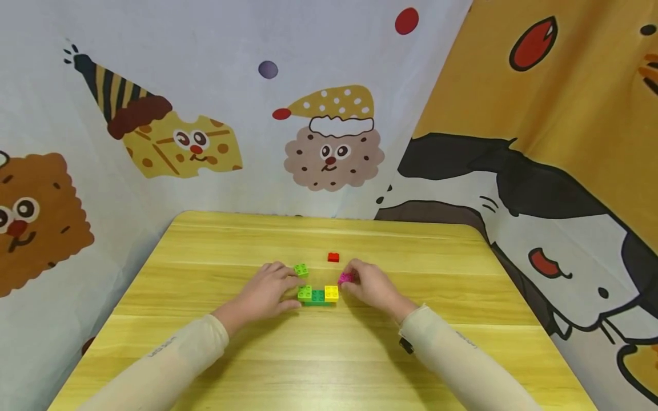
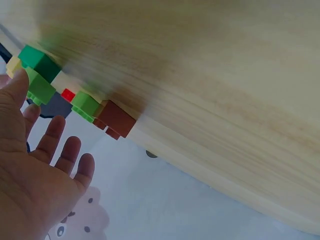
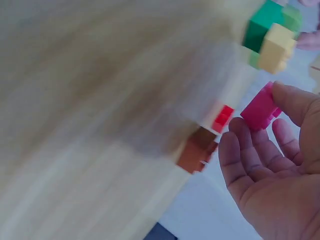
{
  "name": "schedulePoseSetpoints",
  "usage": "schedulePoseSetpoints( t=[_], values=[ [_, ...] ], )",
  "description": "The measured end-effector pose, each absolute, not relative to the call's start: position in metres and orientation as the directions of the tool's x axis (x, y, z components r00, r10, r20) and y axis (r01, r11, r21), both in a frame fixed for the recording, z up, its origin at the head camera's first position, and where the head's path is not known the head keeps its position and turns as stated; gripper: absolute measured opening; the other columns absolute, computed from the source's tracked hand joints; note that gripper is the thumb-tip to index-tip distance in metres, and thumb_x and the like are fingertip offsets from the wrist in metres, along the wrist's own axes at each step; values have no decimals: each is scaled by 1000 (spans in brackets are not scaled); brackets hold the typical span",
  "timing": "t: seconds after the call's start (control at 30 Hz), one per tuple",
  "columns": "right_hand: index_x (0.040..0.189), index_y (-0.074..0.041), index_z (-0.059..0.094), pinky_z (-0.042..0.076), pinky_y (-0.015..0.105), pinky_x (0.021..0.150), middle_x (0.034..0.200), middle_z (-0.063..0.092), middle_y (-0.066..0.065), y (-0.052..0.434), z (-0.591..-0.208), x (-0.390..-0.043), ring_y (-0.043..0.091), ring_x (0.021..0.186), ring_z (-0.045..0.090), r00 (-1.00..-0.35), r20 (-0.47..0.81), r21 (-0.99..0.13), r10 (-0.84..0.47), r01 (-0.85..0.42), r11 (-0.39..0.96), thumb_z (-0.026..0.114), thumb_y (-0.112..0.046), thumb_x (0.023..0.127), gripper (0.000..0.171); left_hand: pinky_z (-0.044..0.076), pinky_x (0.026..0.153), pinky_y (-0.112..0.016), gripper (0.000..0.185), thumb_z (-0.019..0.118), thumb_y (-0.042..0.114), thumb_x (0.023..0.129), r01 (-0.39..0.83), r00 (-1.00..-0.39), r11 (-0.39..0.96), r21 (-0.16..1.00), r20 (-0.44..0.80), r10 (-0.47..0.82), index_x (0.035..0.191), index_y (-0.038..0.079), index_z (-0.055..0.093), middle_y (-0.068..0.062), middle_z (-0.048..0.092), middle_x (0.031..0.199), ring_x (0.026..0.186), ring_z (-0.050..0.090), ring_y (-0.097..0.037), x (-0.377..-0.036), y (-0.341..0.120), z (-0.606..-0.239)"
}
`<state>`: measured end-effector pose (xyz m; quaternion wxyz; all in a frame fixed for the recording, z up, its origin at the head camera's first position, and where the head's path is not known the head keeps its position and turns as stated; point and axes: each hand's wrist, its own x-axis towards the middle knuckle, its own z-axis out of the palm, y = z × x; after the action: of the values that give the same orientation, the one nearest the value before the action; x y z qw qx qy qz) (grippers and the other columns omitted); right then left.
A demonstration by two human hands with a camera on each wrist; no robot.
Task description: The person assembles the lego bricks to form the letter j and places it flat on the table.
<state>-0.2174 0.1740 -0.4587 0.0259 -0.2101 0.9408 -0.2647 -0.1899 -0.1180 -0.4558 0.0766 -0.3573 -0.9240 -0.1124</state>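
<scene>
table: yellow wood table (image 1: 205, 354), cartoon curtains behind, all the bricks sit mid-table, a bit toward the far edge
stack: green/yellow stack (image 1: 318, 295) runs left to right between both hands
left hand: left hand (image 1: 267, 292) has its fingers straight, resting against the stack's left end
right hand: right hand (image 1: 374, 285) pinches a pink brick (image 1: 345, 278), just right of and behind the stack's yellow end, so it's the nearer hand
loose: lime brick (image 1: 301, 269) and red brick (image 1: 333, 257) sit toward the far edge
</scene>
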Motion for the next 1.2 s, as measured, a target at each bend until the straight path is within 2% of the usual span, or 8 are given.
schedulePoseSetpoints(
  t=[0.17, 0.33, 0.5, 0.7, 0.83, 0.97, 1.07, 1.2],
  values=[
    [116, -18, 56, 51, 21, 72, 97, 62, -9, 167, -442, -215, 7, 88, 60, -905, 28, -606, -425, -354, 713, 70, -32, 84, 37, 34, 99, -43, 51, 65, 52, 82, 681, -728, 717, 148, 235, 643, 126, 26, 59, 4, 57, 122, 114, 44, -18, -190, -116, -458],
    [116, -17, 57, 51, 23, 72, 98, 63, -8, 158, -436, -209, 11, 90, 60, -861, 22, -612, -508, -414, 674, 70, -32, 84, 38, 34, 100, -43, 50, 65, 50, 82, 677, -732, 719, 155, 235, 639, 125, 26, 59, 5, 57, 121, 114, 44, -17, -189, -115, -460],
    [118, -16, 56, 52, 33, 78, 107, 62, -5, 153, -435, -204, 15, 95, 60, -820, 26, -591, -572, -474, 653, 72, -29, 83, 41, 33, 100, -44, 49, 65, 49, 83, 674, -737, 721, 161, 228, 637, 125, 25, 60, 4, 58, 121, 114, 45, -17, -188, -115, -461],
    [121, -18, 55, 51, 37, 83, 112, 62, -3, 154, -437, -203, 15, 98, 59, -818, 39, -611, -574, -475, 634, 70, -35, 84, 44, 33, 101, -45, 50, 65, 49, 83, 666, -743, 729, 159, 224, 630, 126, 24, 59, 5, 58, 122, 115, 45, -17, -188, -115, -461],
    [124, -22, 56, 52, 33, 79, 114, 61, -3, 154, -441, -202, 17, 98, 60, -864, -22, -727, -503, -331, 601, 60, -45, 88, 43, 33, 101, -44, 51, 65, 49, 83, 656, -752, 739, 156, 218, 622, 126, 23, 58, 5, 59, 122, 115, 46, -17, -186, -112, -460],
    [128, -18, 55, 54, 41, 77, 115, 60, 5, 154, -447, -199, 28, 94, 62, -885, -178, -881, -430, -51, 470, 59, -44, 89, 47, 34, 101, -44, 53, 65, 49, 83, 653, -756, 741, 158, 209, 621, 126, 19, 58, 2, 60, 122, 117, 46, -21, -184, -105, -458],
    [130, -12, 53, 53, 49, 78, 114, 60, 11, 151, -450, -196, 38, 92, 62, -869, -277, -926, -410, 129, 354, 62, -39, 89, 50, 34, 101, -44, 53, 64, 49, 84, 652, -757, 743, 153, 202, 622, 126, 18, 58, 0, 61, 122, 117, 47, -22, -183, -98, -459],
    [129, -7, 54, 53, 48, 78, 112, 60, 14, 148, -455, -196, 39, 92, 63, -865, -309, -940, -396, 213, 267, 64, -32, 89, 48, 34, 99, -43, 48, 64, 48, 84, 649, -758, 747, 142, 205, 619, 123, 20, 60, 2, 63, 119, 112, 49, -21, -184, -91, -461]
  ],
)
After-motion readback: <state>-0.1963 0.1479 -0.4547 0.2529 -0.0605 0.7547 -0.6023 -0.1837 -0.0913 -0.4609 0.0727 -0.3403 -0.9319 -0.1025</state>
